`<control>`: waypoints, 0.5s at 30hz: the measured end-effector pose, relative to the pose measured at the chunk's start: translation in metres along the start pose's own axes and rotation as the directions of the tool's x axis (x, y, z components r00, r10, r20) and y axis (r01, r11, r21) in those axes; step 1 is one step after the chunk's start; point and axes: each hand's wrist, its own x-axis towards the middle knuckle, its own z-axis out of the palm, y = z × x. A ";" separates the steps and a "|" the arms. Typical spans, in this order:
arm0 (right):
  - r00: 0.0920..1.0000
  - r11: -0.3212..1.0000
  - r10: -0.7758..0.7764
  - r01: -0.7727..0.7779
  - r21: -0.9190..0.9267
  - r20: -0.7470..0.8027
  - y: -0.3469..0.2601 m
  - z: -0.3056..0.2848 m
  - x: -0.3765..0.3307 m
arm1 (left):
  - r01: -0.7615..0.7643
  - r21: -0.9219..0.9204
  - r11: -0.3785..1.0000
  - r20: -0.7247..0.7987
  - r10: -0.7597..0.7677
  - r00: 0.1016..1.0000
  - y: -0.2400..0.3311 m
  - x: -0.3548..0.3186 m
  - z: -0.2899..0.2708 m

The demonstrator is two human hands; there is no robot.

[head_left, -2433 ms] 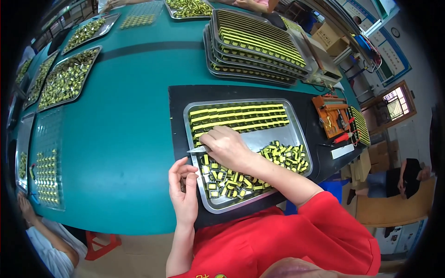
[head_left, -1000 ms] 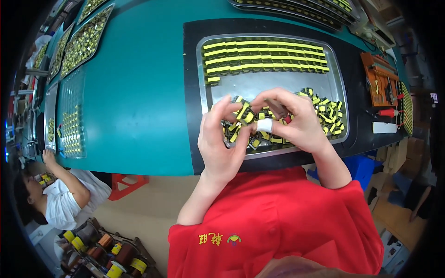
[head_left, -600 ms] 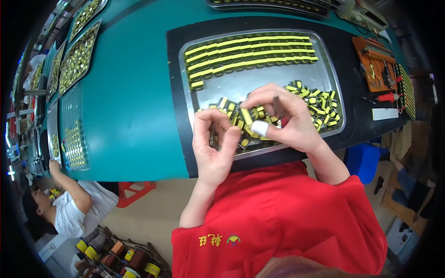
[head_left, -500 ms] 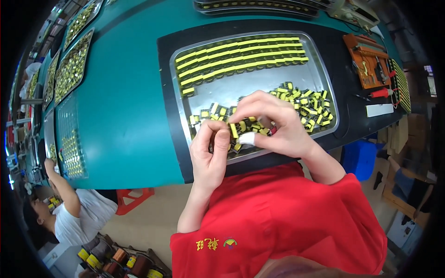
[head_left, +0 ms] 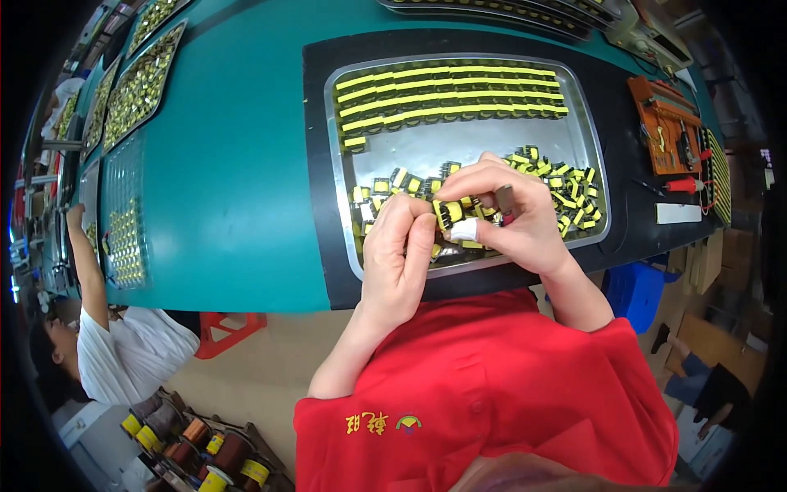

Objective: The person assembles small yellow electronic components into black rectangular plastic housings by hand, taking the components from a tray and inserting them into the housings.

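Observation:
Over the front of a metal tray (head_left: 602, 164), my two hands meet around a small black transformer (head_left: 448, 215) wrapped in yellow tape. My left hand (head_left: 395, 258) pinches its left side between thumb and fingers. On its right side are the thumb and fingertips of my right hand (head_left: 529, 220), whose thumb has a white wrap (head_left: 464, 230). Tucked in the right palm is a small dark tool with a red part (head_left: 506, 203), its kind partly hidden. Loose yellow-taped transformers (head_left: 574, 193) lie heaped beneath and beside my hands. Neat rows of them (head_left: 451, 86) line the tray's far side.
The tray rests on a black mat (head_left: 320, 180) over a green table (head_left: 238, 164). To the right are an orange tool holder (head_left: 662, 135), a red-handled tool (head_left: 684, 185) and a white strip (head_left: 679, 213). Trays of parts (head_left: 143, 86) and a person in white (head_left: 135, 353) are at left.
The view has shifted, so tray and table appear farther right. My hands still hold the transformer together, which now looks turned slightly. The person at left has reached farther forward.

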 end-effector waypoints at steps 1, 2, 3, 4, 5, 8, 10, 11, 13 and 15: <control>1.000 1.000 0.017 -0.018 -0.020 -0.004 0.001 -0.001 0.000 | -0.010 0.005 1.000 0.010 0.010 1.000 -0.001 0.001 -0.001; 0.999 0.999 0.035 -0.035 -0.041 -0.008 0.001 -0.002 0.000 | -0.008 0.006 1.000 0.005 0.008 1.000 -0.002 0.003 -0.002; 1.000 0.996 -0.018 0.016 -0.083 -0.019 0.007 -0.001 0.000 | -0.007 0.019 1.000 0.016 0.007 1.000 -0.004 0.003 -0.002; 1.000 0.997 -0.016 0.015 -0.082 -0.017 0.007 0.000 -0.001 | -0.007 0.030 1.000 0.027 0.006 1.000 -0.005 0.004 -0.003; 0.999 0.997 -0.002 0.000 -0.074 -0.033 0.006 0.000 -0.002 | 0.019 0.008 1.000 0.040 -0.019 0.999 -0.008 0.002 -0.004; 0.999 0.994 -0.001 -0.003 -0.112 -0.033 0.000 -0.002 -0.001 | 0.123 -0.251 0.960 0.058 -0.112 0.992 -0.001 0.002 -0.005; 1.000 0.988 -0.010 0.008 -0.155 -0.015 -0.005 -0.003 -0.001 | 0.211 -0.495 0.843 0.075 -0.200 0.977 -0.006 0.001 -0.010; 1.000 0.991 -0.022 0.023 -0.132 0.005 -0.007 -0.001 -0.001 | 0.209 -0.655 0.726 0.061 -0.226 0.972 -0.001 0.005 -0.010; 1.000 0.999 -0.021 0.022 -0.035 0.020 -0.012 0.006 -0.001 | 0.191 -0.789 0.584 0.042 -0.259 0.965 0.008 0.012 -0.009; 0.998 0.989 -0.026 0.035 -0.144 0.065 -0.010 0.009 -0.002 | 0.187 -0.934 0.304 0.093 -0.300 0.949 0.015 0.017 -0.006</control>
